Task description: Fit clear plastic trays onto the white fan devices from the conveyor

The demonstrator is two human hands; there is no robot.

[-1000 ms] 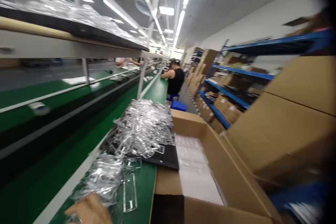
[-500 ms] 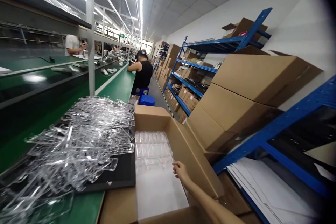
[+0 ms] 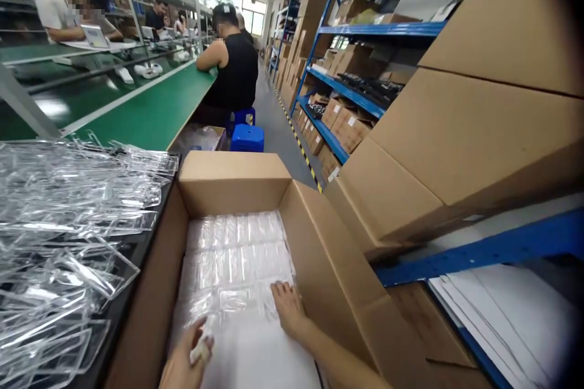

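Head cam: looks like handling bagged packs, right hand loosely spread on them, left hand curled, can't tell if gripping, next move probably needs gentleness.

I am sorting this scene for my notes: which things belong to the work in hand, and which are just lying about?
Belonging, it seems:
left hand
right hand
open cardboard box
wrapped packets inside
probably the clear plastic frames

Lying about:
blue stool
white sheets
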